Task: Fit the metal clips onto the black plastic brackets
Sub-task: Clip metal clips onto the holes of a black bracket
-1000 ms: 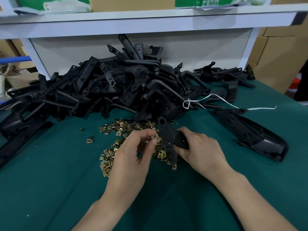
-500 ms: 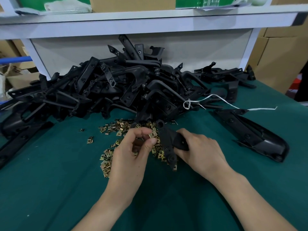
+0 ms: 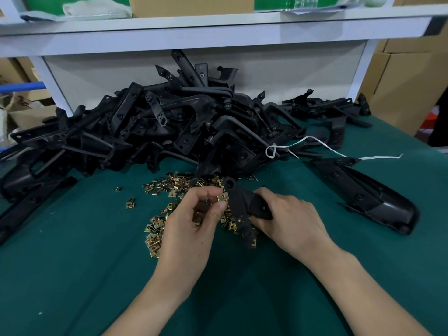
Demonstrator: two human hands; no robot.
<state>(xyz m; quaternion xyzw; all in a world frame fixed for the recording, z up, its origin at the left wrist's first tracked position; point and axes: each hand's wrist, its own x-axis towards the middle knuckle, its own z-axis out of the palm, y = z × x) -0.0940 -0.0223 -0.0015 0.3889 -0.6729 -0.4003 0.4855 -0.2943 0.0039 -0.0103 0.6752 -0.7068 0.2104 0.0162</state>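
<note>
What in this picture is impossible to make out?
Head view:
- Whether the clip is seated on the bracket: too small, partly covered by fingers of the left hand.
- The bracket's right part: wrapped inside the right hand.
- Loose clips under both hands: covered.
- The cardboard box on the shelf: cut off by the top edge.
</note>
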